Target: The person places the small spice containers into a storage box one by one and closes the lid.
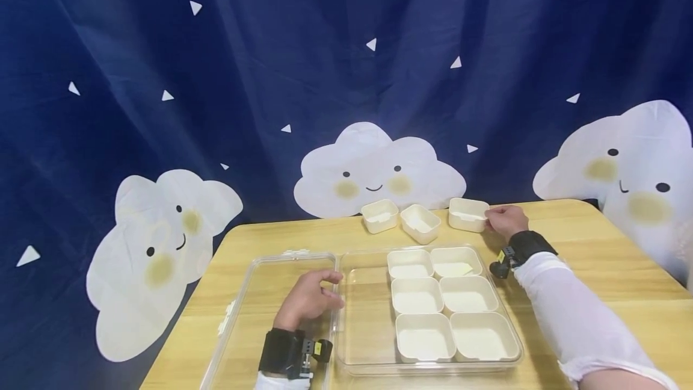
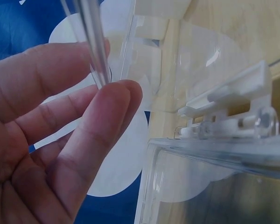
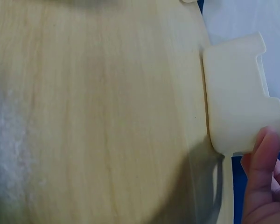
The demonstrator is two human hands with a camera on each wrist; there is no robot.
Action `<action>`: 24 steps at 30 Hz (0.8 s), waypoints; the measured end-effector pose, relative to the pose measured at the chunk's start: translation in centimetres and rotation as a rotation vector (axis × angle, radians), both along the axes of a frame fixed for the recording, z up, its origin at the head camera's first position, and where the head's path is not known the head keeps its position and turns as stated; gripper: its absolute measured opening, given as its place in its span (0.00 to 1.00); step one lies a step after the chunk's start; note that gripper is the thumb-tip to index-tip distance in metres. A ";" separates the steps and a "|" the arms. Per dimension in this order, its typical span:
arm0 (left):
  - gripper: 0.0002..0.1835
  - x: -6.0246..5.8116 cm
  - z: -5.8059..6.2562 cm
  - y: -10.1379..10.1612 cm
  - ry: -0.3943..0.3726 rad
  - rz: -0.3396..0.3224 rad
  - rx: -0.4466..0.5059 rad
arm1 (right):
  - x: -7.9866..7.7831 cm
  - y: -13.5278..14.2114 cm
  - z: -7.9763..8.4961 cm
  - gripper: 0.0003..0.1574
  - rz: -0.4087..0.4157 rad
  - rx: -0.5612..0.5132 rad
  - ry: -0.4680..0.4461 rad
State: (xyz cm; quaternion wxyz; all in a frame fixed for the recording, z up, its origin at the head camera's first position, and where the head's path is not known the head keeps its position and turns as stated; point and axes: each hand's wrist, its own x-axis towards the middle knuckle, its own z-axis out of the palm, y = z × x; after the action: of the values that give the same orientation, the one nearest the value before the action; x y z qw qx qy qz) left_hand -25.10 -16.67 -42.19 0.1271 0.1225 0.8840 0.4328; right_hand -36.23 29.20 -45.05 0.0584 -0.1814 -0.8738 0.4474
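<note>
My right hand (image 1: 508, 220) pinches the right rim of a small cream container (image 1: 467, 216) at the back edge of the table. In the right wrist view that container (image 3: 240, 93) stands on the wood, the thumb against its outer wall. At the left side of a clear plastic box (image 1: 365, 318), my left hand (image 1: 311, 298) pinches the box's rim between thumb and fingers; the left wrist view shows the clear rim (image 2: 97, 56) between them. Several cream containers (image 1: 425, 336) stand in two columns in the box's right part. One back container (image 1: 456, 257) has a small yellow piece in it.
Two more cream containers, one upright (image 1: 380, 216) and one turned at an angle (image 1: 421, 224), stand behind the box. The box's clear lid (image 1: 254, 306) lies folded open to the left, with white clips (image 1: 226, 318) on its edge. A blue curtain (image 1: 346, 77) hangs behind the table.
</note>
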 end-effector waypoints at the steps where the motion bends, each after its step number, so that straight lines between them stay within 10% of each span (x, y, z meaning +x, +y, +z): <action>1: 0.29 0.0 0.0 0.0 0.001 0.000 -0.005 | 0.0 0.0 0.0 0.27 0.005 -0.005 0.001; 10: 0.29 0.1 0.1 0.1 -0.020 0.014 0.009 | -0.2 0.1 -0.1 0.28 0.005 -0.155 0.051; 24: 0.28 -0.2 0.1 0.2 -0.017 0.022 -0.013 | 0.6 -0.3 1.2 0.25 0.029 -0.061 0.083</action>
State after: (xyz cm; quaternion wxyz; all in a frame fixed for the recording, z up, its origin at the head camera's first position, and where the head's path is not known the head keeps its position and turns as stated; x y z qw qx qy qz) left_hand -25.33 -16.45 -42.13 0.1307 0.1081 0.8869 0.4296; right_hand -35.61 28.86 -43.83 0.0823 -0.1516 -0.8591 0.4819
